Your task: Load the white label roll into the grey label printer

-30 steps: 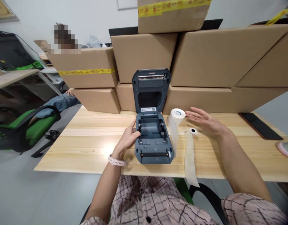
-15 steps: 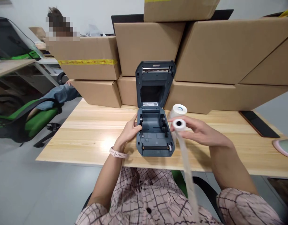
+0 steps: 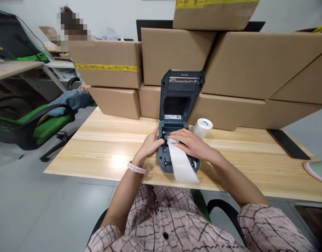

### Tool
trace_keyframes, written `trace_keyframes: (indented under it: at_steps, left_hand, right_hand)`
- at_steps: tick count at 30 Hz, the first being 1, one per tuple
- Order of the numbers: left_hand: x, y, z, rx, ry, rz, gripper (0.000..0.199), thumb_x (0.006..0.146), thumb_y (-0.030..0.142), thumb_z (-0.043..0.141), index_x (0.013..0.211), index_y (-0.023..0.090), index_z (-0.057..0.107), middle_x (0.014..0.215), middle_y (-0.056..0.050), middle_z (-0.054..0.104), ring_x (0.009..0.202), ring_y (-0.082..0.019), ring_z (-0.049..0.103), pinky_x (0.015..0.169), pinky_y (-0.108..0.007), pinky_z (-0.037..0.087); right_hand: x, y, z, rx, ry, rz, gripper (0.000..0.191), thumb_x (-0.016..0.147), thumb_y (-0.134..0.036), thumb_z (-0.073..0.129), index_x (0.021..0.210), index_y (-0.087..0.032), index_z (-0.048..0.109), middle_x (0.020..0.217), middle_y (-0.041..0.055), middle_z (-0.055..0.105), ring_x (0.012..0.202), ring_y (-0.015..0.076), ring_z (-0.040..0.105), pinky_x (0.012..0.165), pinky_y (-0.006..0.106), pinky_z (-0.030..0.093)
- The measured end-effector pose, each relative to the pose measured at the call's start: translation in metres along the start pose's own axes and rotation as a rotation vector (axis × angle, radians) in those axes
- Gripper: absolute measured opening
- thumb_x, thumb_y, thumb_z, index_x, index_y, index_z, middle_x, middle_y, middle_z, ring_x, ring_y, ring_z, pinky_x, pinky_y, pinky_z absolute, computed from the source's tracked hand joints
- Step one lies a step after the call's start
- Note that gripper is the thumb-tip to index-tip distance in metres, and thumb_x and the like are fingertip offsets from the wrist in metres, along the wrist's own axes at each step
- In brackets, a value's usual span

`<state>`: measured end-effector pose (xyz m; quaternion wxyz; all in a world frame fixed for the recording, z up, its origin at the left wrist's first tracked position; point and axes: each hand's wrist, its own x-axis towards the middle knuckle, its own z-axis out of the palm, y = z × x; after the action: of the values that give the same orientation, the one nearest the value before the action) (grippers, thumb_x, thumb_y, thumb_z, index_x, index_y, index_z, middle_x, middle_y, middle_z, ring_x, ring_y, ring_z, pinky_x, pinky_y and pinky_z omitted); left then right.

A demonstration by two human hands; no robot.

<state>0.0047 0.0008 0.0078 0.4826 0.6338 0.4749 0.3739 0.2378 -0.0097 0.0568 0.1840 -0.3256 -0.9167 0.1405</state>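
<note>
The roll (image 3: 173, 140) is now in the bay of the printer (image 3: 164, 158), under the fingers of the right hand (image 3: 191, 142); half a second ago that hand held it to the right of the printer, hollow end facing up. It now lies on its side, its long axis running left to right across the bay. Its strip (image 3: 182, 162) points towards the person, slanting slightly right and passing over the printer's front edge.

The right hand is closed over the roll. The left hand (image 3: 149, 144) still grips the printer's left edge, thumb on the rim. The hands are close together. The lid (image 3: 165, 98) stands open at the far end, near the boxes (image 3: 236, 66). Just right of the printer, the big roll (image 3: 203, 128) remains upright on the table (image 3: 98, 140). Farther right lies a phone (image 3: 288, 143).
</note>
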Motion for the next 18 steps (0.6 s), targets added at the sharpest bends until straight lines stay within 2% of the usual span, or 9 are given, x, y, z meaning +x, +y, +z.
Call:
trace_keyframes:
  at_steps: [4, 8, 13, 18]
  left_hand:
    - [0.000, 0.000, 0.001, 0.004, 0.007, 0.001, 0.083, 0.076, 0.021, 0.062, 0.156, 0.015, 0.045, 0.061, 0.006, 0.056, 0.055, -0.013, 0.045, 0.062, -0.027, 0.042]
    - [-0.002, 0.002, 0.002, -0.005, 0.007, 0.005, 0.083, 0.079, 0.026, 0.065, 0.158, 0.016, 0.043, 0.068, 0.004, 0.061, 0.058, -0.014, 0.049, 0.062, -0.026, 0.043]
    - [-0.004, 0.004, 0.002, 0.011, 0.004, 0.006, 0.081, 0.082, 0.032, 0.068, 0.158, 0.017, 0.042, 0.071, 0.004, 0.062, 0.059, -0.013, 0.050, 0.063, -0.025, 0.043]
    - [-0.004, 0.004, 0.002, 0.004, 0.005, 0.002, 0.081, 0.083, 0.040, 0.073, 0.156, 0.018, 0.046, 0.070, 0.004, 0.061, 0.058, -0.012, 0.047, 0.060, -0.024, 0.040]
  right_hand:
    - [-0.036, -0.031, 0.001, 0.083, 0.111, -0.046, 0.026, 0.106, -0.029, 0.052, 0.119, -0.028, 0.074, 0.124, 0.0070, 0.074, 0.114, 0.0257, 0.065, 0.094, 0.047, 0.057]
    - [-0.064, -0.055, 0.013, 0.060, 0.153, -0.046, 0.027, 0.104, -0.027, 0.054, 0.124, -0.028, 0.072, 0.131, 0.0057, 0.074, 0.120, 0.0266, 0.067, 0.098, 0.050, 0.058]
    - [-0.075, -0.058, 0.023, 0.084, 0.191, -0.011, 0.026, 0.103, -0.027, 0.056, 0.126, -0.026, 0.069, 0.137, 0.0074, 0.071, 0.129, 0.0268, 0.066, 0.108, 0.053, 0.055]
    - [-0.081, -0.055, 0.022, 0.176, 0.132, 0.016, 0.021, 0.103, -0.033, 0.059, 0.122, -0.028, 0.067, 0.141, 0.0053, 0.069, 0.138, 0.0261, 0.060, 0.116, 0.057, 0.049]
